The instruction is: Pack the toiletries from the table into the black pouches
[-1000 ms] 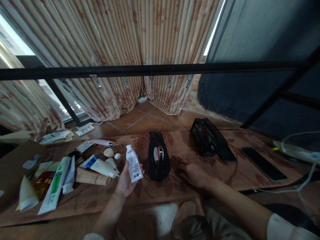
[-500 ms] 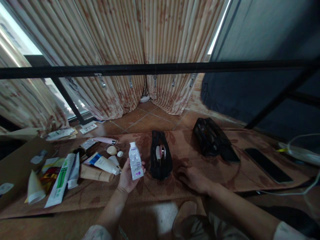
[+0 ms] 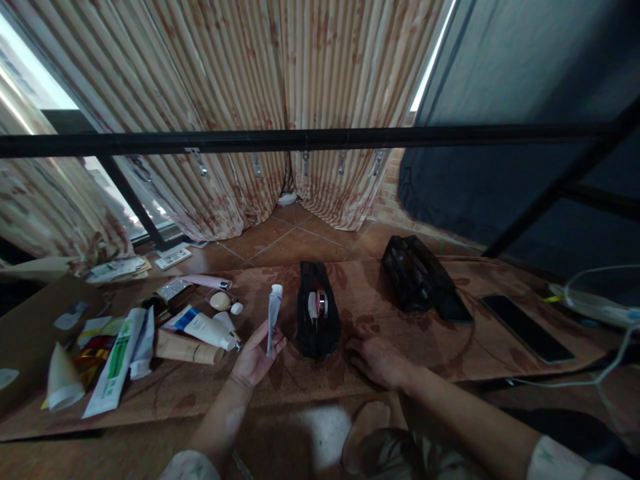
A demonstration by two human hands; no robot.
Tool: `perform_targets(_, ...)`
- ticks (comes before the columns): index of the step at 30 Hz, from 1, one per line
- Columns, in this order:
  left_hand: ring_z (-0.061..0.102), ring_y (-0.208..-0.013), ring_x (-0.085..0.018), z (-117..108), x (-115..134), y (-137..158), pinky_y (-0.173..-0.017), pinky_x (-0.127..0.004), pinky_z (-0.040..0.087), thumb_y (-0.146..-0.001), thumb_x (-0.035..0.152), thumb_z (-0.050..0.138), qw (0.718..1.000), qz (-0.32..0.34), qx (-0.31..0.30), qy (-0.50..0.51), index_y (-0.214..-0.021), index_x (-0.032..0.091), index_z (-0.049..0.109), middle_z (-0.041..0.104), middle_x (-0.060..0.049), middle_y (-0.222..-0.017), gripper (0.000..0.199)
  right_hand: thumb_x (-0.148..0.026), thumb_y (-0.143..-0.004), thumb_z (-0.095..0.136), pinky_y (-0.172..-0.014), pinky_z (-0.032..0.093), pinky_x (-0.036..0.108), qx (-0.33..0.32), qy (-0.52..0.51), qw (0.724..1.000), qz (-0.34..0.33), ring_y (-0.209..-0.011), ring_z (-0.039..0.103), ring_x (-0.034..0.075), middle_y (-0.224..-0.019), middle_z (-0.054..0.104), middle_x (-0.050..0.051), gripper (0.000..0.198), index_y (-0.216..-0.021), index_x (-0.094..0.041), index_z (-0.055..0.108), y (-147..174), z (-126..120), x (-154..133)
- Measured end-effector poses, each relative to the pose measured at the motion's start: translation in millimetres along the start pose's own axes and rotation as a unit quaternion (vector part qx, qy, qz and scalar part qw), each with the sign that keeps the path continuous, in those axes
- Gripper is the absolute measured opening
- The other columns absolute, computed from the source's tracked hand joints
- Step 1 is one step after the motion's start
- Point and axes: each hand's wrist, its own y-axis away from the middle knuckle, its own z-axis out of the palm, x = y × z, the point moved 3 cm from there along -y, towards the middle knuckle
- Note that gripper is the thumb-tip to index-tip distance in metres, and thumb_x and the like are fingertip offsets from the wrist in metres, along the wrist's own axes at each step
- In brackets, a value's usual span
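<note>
My left hand (image 3: 256,357) holds a white squeeze tube (image 3: 273,317) with purple print upright, its cap up and its flat side nearly edge-on to me. To the right of it, an open black mesh pouch (image 3: 319,337) lies on the patterned cloth (image 3: 280,393), with a pink-rimmed round item (image 3: 321,304) and a pale, brush-like item inside. Beside the pouch, my right hand (image 3: 379,360) rests on the cloth, loosely bent, fingers apart and holding nothing visible.
At left lie several tubes, including a green-and-white one (image 3: 116,363) and a tan one (image 3: 187,348), near a cardboard box (image 3: 37,333). A second black pouch (image 3: 413,273) and a phone (image 3: 527,328) lie at right. A dark rail (image 3: 310,139) crosses behind.
The left hand has turned the tube from its printed face to nearly edge-on. My right hand stays on the cloth beside the pouch. The view has shifted slightly.
</note>
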Motion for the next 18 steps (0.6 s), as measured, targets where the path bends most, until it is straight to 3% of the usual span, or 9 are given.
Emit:
perform_targets(3, 0.063, -0.067, -0.012, -1.3, -0.1, 0.0, -0.072, -0.025, 0.050, -0.067, 0.010, 0.072, 0.999, 0.004, -0.004, -0.050, -0.097, 0.017, 0.067, 0.068, 0.000, -0.077, 0.031, -0.022, -0.086, 0.050, -0.090, 0.041, 0.033, 0.005, 0.004, 1.000, -0.003, -0.106, 0.052, 0.024, -0.113, 0.057, 0.011, 0.023, -0.103, -0.018, 0.066, -0.1, 0.0, -0.8)
perform_targets(6, 0.065, -0.069, -0.015, -1.9, 0.5, 0.6, -0.064, -0.023, 0.047, -0.063, 0.008, 0.070, 0.997, 0.006, 0.000, -0.080, -0.107, 0.016, 0.065, 0.071, -0.002, -0.084, 0.045, -0.021, -0.086, 0.050, -0.089, 0.042, 0.033, 0.006, 0.009, 1.000, 0.001, -0.105, 0.053, 0.024, -0.111, 0.057, 0.011, 0.023, -0.103, -0.018, 0.066, 0.3, -0.8, -2.5)
perform_targets(14, 0.065, -0.066, -0.013, -4.2, -1.4, -0.6, -0.061, -0.021, 0.048, -0.066, 0.007, 0.064, 0.997, 0.007, 0.002, -0.074, -0.113, 0.017, 0.062, 0.071, -0.002, -0.085, 0.049, -0.024, -0.088, 0.050, -0.084, 0.042, 0.031, 0.008, 0.012, 1.000, 0.004, -0.101, 0.053, 0.022, -0.110, 0.057, 0.010, 0.020, -0.099, -0.019, 0.066, 0.1, -1.4, -3.5)
perform_targets(18, 0.069, -0.080, -0.018, -1.9, -2.0, -2.2, -0.073, -0.028, 0.053, -0.068, 0.006, 0.061, 0.998, -0.004, -0.016, -0.057, -0.123, 0.019, 0.057, 0.072, -0.006, -0.097, 0.056, -0.023, -0.088, 0.049, -0.085, 0.042, 0.032, 0.005, 0.023, 1.000, 0.001, -0.098, 0.054, 0.022, -0.110, 0.057, 0.010, 0.020, -0.100, -0.019, 0.065, -0.7, 0.2, -2.3)
